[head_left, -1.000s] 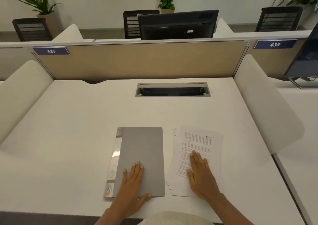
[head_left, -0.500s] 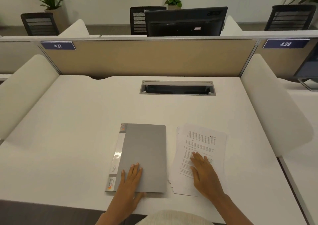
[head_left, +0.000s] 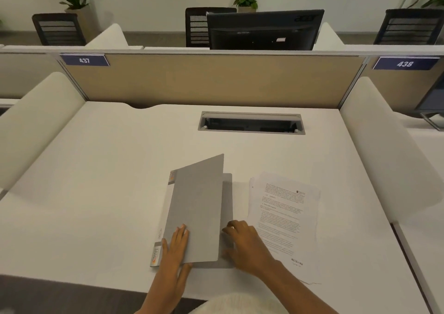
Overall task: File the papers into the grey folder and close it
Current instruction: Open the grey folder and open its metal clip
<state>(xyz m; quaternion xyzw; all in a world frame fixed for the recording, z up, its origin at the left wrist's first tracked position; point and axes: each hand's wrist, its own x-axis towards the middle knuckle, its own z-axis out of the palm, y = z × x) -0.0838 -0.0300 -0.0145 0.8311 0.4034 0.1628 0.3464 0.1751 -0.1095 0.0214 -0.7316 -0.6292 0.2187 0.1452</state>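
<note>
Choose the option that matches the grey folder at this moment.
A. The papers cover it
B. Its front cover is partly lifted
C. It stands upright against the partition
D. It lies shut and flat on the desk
B: the grey folder has its front cover raised off the back cover at the right edge, where the right hand is, while the papers lie beside it.

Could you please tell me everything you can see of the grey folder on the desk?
The grey folder lies near the front edge of the white desk, left of the papers. It looks like matte plastic, with a pale, glossy spine strip carrying orange-marked labels at its ends. Its front cover is partly raised, hinged at the left, with the back cover flat beneath. The left hand presses flat near the spine; the right hand is at the cover's free edge.
</note>
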